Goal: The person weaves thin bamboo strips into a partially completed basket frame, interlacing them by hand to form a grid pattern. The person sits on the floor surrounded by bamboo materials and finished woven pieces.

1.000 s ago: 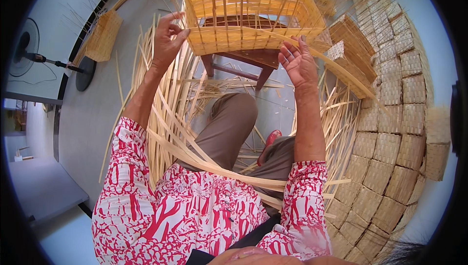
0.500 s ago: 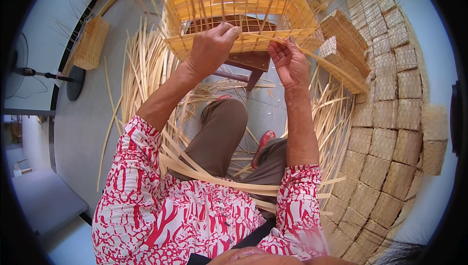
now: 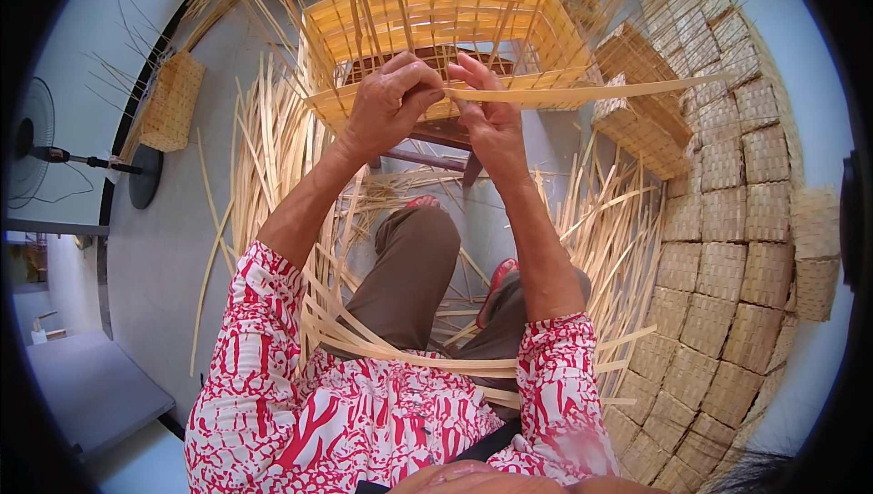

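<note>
My left hand [image 3: 391, 103] is at the near rim of a yellow, partly woven rectangular basket [image 3: 455, 3], its fingers pinched on a long pale flat strip [image 3: 618, 90]. My right hand [image 3: 491, 130] is just beside it, thumb and fingers on the same strip, which runs out to the right past the basket's edge. Upright stakes rise from the basket, which rests on a dark wooden stool [image 3: 423, 156]. My fingertips partly hide the spot where the strip meets the weave. Loose strips [image 3: 591, 230] lie around my legs, with several across my lap.
A small woven basket [image 3: 168, 99] with long spokes stands at left, near a black fan [image 3: 36, 144] and a grey panel [image 3: 95, 385]. Stacked woven boxes [image 3: 718, 303] line the right side; more baskets [image 3: 637, 135] stand behind my right hand.
My left hand has moved right along the basket's near rim. My right hand has moved left to meet it, and the strip now lies more level, pointing rightward.
</note>
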`<state>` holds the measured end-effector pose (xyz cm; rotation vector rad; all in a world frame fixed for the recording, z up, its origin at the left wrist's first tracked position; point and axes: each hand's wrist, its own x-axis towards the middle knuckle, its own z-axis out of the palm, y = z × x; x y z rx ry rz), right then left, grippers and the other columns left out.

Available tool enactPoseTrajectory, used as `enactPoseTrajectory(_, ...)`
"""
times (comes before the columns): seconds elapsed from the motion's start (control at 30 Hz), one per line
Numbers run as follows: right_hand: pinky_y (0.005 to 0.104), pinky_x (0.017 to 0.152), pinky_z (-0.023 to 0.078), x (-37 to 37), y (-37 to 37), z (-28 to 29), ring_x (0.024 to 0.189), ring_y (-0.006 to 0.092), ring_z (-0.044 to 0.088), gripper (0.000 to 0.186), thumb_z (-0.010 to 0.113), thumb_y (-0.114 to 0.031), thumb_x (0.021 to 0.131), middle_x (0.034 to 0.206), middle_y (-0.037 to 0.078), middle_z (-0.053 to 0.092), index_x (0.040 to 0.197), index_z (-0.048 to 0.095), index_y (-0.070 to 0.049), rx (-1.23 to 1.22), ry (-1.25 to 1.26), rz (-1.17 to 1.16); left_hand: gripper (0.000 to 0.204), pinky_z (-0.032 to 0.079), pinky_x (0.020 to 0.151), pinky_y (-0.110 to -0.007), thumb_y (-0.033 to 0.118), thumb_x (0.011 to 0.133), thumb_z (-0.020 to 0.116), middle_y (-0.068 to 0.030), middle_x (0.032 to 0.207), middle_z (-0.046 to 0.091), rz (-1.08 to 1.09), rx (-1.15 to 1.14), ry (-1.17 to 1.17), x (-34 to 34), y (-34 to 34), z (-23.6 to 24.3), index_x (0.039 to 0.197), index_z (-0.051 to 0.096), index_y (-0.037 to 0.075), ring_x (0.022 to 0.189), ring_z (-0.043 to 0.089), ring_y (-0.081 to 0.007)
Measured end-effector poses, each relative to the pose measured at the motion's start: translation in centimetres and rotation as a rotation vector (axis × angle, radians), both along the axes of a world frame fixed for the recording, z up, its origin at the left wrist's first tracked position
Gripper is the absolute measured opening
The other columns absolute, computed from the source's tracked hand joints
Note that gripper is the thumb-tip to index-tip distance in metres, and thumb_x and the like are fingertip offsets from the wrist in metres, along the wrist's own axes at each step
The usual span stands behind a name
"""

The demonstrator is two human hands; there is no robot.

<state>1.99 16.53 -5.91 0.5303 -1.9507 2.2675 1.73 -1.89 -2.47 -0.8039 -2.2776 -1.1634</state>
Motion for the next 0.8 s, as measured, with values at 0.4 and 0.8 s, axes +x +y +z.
enactPoseTrajectory(0.4, 0.032, 0.074, 0.05, -0.4, -1.6, 0.8, 0.083, 0.0196, 0.061, 0.007, 0.071, -0.008, 0.095, 0.094, 0.007, 0.066, 0.1, 0.069, -0.003, 0.194, 0.22, -0.351, 0.008, 0.047, 0.064, -0.028, 0.001, 0.091, 0.072, -0.0036, 0.086, 0.057, -0.073, 0.034, -0.09, -0.7, 0.4, 0.7, 0.096, 0.066, 0.002, 0.074, 0.06, -0.0117)
enactPoseTrajectory(0.8, 0.0238, 0.067, 0.049, 0.1, -2.8, 0.8, 0.081, 0.0085, 0.064, 0.004, 0.063, -0.003, 0.101, 0.093, 0.002, 0.065, 0.104, 0.064, -0.001, -0.287, -0.143, -0.325, 0.005, 0.049, 0.061, -0.027, 0.001, 0.092, 0.072, -0.0047, 0.082, 0.062, 0.178, 0.219, -0.137, -1.2, 3.5, 0.2, 0.093, 0.067, 0.0, 0.067, 0.061, -0.011)
